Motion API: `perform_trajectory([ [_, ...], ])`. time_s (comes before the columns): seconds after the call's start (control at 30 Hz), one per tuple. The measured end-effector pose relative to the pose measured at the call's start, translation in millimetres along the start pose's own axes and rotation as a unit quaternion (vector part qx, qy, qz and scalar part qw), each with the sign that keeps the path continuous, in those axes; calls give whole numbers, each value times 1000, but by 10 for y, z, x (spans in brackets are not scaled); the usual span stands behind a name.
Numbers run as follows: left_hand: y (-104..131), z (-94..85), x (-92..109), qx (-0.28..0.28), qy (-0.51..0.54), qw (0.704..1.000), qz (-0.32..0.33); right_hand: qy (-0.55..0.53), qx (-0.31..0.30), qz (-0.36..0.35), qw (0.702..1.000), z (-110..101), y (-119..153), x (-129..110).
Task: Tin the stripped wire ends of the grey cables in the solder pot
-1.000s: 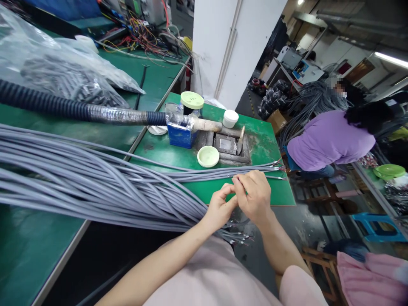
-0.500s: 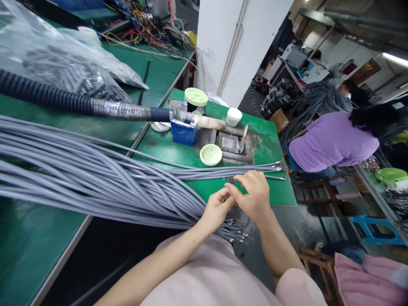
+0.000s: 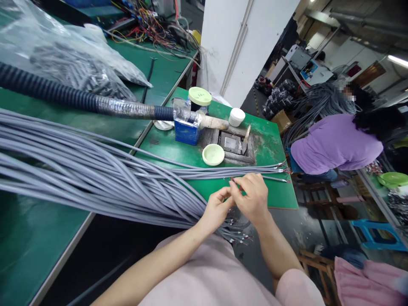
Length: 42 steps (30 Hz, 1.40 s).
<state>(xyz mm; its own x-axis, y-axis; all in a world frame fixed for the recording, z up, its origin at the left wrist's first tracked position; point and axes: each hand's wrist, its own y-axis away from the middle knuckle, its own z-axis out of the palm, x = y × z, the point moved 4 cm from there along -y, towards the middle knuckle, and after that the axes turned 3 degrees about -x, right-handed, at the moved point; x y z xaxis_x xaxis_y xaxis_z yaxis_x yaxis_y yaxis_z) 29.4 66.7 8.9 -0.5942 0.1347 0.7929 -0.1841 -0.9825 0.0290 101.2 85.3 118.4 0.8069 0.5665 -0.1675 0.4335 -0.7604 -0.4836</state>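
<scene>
A thick bundle of grey cables (image 3: 127, 178) runs from the left edge to the bench front. My left hand (image 3: 218, 208) is closed in a pinch at the near cable ends, around a cable end mostly hidden by the fingers. Against it, my right hand (image 3: 253, 195) pinches the thin wires that stick up between the fingertips. Just beyond the hands, several grey cables (image 3: 207, 172) lie across the green bench, their stripped ends (image 3: 285, 170) at its right edge. More cable ends (image 3: 237, 236) hang below my hands.
Behind the cables are a pale green bowl (image 3: 213, 154), a square metal pot (image 3: 232, 142) with a scraper, a white tub (image 3: 236, 117), a blue box (image 3: 186, 131) and a black hose (image 3: 63, 95). A person in purple (image 3: 334, 142) sits at the right.
My right fingertips have closed in on the wires, which now show less above them. The view has shifted slightly, while my left hand stays nearly where it was.
</scene>
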Motion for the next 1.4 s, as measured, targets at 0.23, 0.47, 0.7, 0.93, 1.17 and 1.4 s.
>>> perform_trajectory([
  [0.23, -5, -60, 72, 29, 71, 997, -33, -111, 13, 14, 994, -126, 100, 146],
  [0.47, 0, -157, 189, 26, 172, 982, -78, -206, -78, -81, 972, -21, 179, 459],
  [0.7, -13, -177, 460, 12, 182, 981, -65, -256, -33, -183, 949, 133, 180, 199],
  [0.93, 172, -502, 856, 104, -348, 897, 252, -276, 82, -14, 958, -32, -373, 383],
  [1.17, 146, -675, 770, 122, -517, 772, 349, -224, -3, -26, 974, 224, -867, 477],
  [1.4, 131, -646, 759, 109, -539, 771, 322, -170, -88, -84, 978, 482, -1108, 463],
])
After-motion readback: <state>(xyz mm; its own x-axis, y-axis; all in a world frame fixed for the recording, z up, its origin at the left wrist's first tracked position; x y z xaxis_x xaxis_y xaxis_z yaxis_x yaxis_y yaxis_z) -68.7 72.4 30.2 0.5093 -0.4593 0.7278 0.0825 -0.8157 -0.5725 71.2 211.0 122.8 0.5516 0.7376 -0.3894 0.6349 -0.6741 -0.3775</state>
